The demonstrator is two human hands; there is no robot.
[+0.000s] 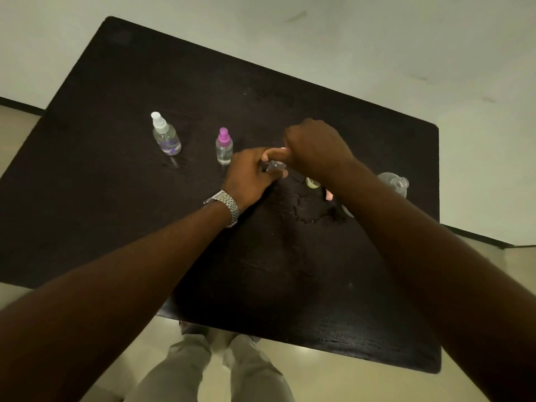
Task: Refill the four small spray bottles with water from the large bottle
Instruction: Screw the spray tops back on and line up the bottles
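L hand (pixel 249 175) grips small bottle (pixel 272 166); R hand (pixel 316 146) grips its top.

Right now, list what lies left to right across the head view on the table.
white-capped bottle → purple-capped bottle → left hand gripping a small bottle → right hand → clear bottle. Items under the right arm are left out.

Spray bottle (pixel 224 147) on table (pixel 116 198), beside left hand (pixel 249 172)
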